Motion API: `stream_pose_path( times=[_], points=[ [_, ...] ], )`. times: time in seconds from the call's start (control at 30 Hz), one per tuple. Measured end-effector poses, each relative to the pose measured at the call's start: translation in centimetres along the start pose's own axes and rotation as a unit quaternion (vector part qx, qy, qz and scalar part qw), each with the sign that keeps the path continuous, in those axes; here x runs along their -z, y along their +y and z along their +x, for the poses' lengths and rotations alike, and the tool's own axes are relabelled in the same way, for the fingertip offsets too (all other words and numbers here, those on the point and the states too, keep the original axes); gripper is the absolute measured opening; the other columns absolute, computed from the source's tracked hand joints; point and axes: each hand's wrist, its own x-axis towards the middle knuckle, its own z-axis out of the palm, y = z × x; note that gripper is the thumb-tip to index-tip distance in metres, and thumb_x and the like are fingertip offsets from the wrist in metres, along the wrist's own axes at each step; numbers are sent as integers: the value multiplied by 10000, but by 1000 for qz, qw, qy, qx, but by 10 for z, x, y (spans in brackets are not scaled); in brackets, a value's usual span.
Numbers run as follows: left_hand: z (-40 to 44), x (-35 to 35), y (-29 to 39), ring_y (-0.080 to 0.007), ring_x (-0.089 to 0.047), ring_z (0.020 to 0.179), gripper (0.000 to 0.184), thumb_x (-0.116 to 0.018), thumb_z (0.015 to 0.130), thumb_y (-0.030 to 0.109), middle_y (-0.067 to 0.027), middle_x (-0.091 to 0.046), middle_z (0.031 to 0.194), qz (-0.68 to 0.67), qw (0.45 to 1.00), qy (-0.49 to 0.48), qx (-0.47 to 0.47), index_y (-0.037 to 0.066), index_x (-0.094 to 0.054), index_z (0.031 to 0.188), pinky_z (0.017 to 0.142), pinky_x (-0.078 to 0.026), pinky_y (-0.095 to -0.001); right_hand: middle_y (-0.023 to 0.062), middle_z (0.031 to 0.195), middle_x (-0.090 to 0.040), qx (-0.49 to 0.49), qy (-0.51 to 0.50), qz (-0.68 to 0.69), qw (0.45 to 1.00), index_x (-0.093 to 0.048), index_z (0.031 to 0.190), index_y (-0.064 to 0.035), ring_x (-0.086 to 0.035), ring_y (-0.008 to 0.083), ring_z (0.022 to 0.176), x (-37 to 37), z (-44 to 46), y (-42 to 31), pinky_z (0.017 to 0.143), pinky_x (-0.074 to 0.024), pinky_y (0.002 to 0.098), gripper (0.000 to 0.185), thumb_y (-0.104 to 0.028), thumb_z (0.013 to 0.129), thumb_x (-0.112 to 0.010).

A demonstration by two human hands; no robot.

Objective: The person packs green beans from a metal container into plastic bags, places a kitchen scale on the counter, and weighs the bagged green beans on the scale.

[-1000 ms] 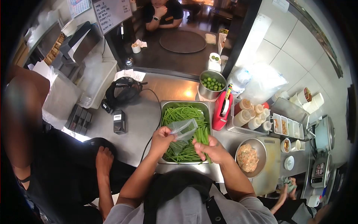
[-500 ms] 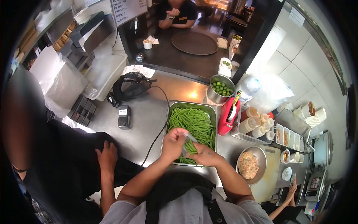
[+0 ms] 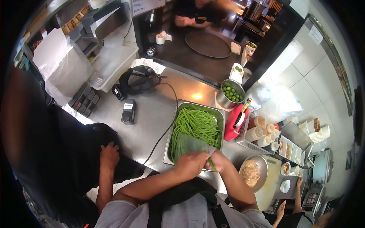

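Your left hand [image 3: 192,165] and right hand [image 3: 221,162] have moved to the near right of the tray [image 3: 221,118]. Left fingers grip the plastic bag [image 3: 190,145], now spread over the green beans [image 3: 195,119]; right fingers hold a bunch [image 3: 211,165], apparently only partly bagged.

- A steel counter [image 3: 150,131] spans the middle of the frame.
- At centre sits a metal tray of green beans [image 3: 220,121].
- Left of it, a labelled black box [image 3: 129,111]; higher up, a black strapped device [image 3: 140,80].
- Right of it, a red tape dispenser [image 3: 232,125].
- Lower right, a cutting board [image 3: 271,190] and a steel bowl [image 3: 263,178], perhaps overlapping the board; I can't quite tell.
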Motion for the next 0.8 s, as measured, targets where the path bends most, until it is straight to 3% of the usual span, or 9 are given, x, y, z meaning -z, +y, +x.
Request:
stream_pose_path(
  times=[0.03,0.1,0.27,0.33,0.47,0.53,0.63,0.73,0.8],
  points=[
    [1,-1,1,-330,-642,742,129,-589,851,115,-148,-660,839,-9,1000,15,-12,40,-617,952,632,-513,-402,50,632,-550,-2,-1,-3,1000,-581,888,-30,-495,116,454,-1,-1,9,341,-346,248,162,-175,902,-511],
    [4,-1,0,-331,-640,734,130,-586,850,126,-147,-657,828,22,1000,-8,6,50,-612,951,626,-510,-408,56,663,-581,-23,27,-443,896,-602,876,-26,-511,134,451,-8,-1,27,400,-427,262,208,-225,883,-544],
    [4,-1,0,-367,-626,697,133,-569,852,154,-176,-642,782,26,999,-36,14,73,-597,954,616,-498,-447,82,669,-605,-55,-28,-607,792,-593,947,6,-593,172,542,-1,9,22,499,-500,302,258,-230,927,-492],
    [0,1,2,-387,-618,687,136,-553,865,160,-188,-635,767,14,999,-26,19,74,-568,969,609,-490,-468,87,659,-604,23,2,-75,997,-599,915,7,-603,178,550,4,19,18,518,-517,319,222,-209,911,-549],
    [-6,-5,-8,-401,-610,691,135,-524,888,172,-198,-625,752,29,994,-102,17,65,-503,969,618,-473,-496,111,773,-632,-53,91,148,983,-617,911,-23,-616,268,665,-3,53,17,627,-535,397,204,-224,885,-613],
    [-5,-7,-10,-409,-611,713,143,-517,897,175,-204,-627,750,3,996,-92,16,56,-518,977,654,-476,-488,124,922,-613,-35,-49,150,987,-574,1041,-25,-602,284,770,13,62,34,710,-520,428,245,-198,875,-621],
    [-3,-3,0,-414,-612,751,150,-506,908,173,-218,-630,785,-36,999,-29,-8,47,-531,987,685,-476,-481,119,1043,-569,145,-34,122,981,-507,1139,-28,-574,267,865,-1,73,51,774,-491,425,375,-208,842,-649],
    [-4,-6,-1,-411,-613,787,155,-503,913,174,-233,-628,837,-18,998,-56,18,47,-543,992,692,-479,-479,98,1023,-529,426,123,-514,734,-473,1189,-46,-532,245,875,5,91,53,776,-469,391,445,-218,821,-657],
    [-3,-1,1,-413,-612,790,156,-505,911,173,-233,-627,841,-34,997,-66,32,45,-537,994,690,-479,-480,88,993,-514,380,170,-523,744,-476,1192,-54,-504,227,868,11,94,50,763,-466,368,434,-223,831,-647]
  ],
)
